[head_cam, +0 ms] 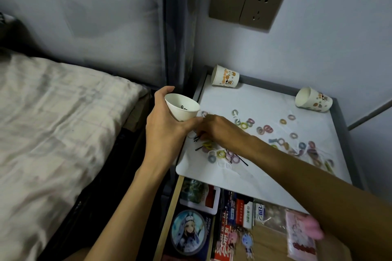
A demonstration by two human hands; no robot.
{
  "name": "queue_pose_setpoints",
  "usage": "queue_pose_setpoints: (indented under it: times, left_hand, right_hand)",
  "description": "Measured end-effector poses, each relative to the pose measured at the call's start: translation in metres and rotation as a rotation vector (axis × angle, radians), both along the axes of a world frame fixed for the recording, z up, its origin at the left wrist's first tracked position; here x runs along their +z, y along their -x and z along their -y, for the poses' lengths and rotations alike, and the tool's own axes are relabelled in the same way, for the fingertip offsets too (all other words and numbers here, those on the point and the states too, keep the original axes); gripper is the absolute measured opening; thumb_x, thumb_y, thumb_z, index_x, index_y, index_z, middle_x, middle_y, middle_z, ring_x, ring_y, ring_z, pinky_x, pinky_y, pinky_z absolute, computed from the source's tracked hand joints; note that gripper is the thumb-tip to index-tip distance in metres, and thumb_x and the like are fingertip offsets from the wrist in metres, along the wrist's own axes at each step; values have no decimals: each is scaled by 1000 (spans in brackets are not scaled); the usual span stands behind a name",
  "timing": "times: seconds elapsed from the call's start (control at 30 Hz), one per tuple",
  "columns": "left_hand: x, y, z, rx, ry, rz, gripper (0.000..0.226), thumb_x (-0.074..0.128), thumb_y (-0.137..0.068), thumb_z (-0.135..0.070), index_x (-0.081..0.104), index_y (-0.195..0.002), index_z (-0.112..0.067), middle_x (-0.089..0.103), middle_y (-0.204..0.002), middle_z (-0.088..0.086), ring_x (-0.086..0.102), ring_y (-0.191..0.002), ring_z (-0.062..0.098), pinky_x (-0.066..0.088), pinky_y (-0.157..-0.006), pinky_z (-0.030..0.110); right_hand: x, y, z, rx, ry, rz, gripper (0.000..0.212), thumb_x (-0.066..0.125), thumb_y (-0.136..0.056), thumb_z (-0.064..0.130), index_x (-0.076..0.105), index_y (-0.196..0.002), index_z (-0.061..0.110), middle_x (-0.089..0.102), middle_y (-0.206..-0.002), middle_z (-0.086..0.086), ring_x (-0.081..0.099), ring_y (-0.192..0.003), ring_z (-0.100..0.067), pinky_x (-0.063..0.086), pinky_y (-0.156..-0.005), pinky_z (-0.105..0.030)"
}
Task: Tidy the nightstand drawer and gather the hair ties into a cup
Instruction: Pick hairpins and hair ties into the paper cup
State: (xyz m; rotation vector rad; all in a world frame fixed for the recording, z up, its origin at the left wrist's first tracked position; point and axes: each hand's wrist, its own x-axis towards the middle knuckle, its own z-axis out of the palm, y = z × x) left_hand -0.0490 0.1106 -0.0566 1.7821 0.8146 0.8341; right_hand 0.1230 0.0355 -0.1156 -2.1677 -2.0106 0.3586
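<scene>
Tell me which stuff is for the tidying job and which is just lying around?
For the job: held cup, left hand, hair ties, open drawer.
Just lying around: back tipped cup, right tipped cup, wall socket, bed.

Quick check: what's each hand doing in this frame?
Left hand: holding the paper cup.
Right hand: down among the hair ties; grip cannot be told.
</scene>
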Motion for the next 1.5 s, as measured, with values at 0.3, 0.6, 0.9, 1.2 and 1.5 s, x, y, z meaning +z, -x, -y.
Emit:
queue_pose_setpoints:
  times: [0.3,0.6,0.9,1.2,1.5]
  left_hand:
    - [0,0,-2,5,-5,-26,82,89,-66,-24,44,-134,-25,53,-96,-22,54,-89,-7,42,-69,3]
    - [-7,-8,8,-77,2,-81,86,92,-63,-28,43,-132,-30,57,-96,-21,56,-85,-11,42,-65,3]
    - [-9,-8,13,-116,9,-62,86,92,-63,-26,43,-134,-29,60,-101,-18,58,-90,-8,45,-67,5]
    - [-10,-9,14,-114,5,-56,86,92,-64,-25,43,-135,-28,57,-106,-15,57,-91,-3,44,-69,3]
    - [-10,-10,15,-119,1,-57,83,91,-66,-24,43,-134,-27,57,-105,-15,57,-89,-4,45,-68,4]
  right_hand:
    - [25,-4,0,-241,-147,-14,12,59,-95,22,66,-100,14,68,-94,-3,63,-87,-19,52,-78,-38]
    - [122,-6,5,-98,-334,-241,9,72,-87,16,78,-94,15,68,-82,15,61,-70,4,45,-69,-10]
    - [99,1,31,-336,-377,-318,4,71,-87,11,74,-90,14,67,-80,8,58,-65,3,42,-64,-8]
    - [15,2,103,-596,231,-138,9,79,-80,21,74,-86,16,73,-81,-1,68,-77,-14,55,-74,-30]
    - [11,4,99,-584,119,130,16,52,-96,21,64,-87,16,67,-84,2,64,-76,-20,54,-67,-36]
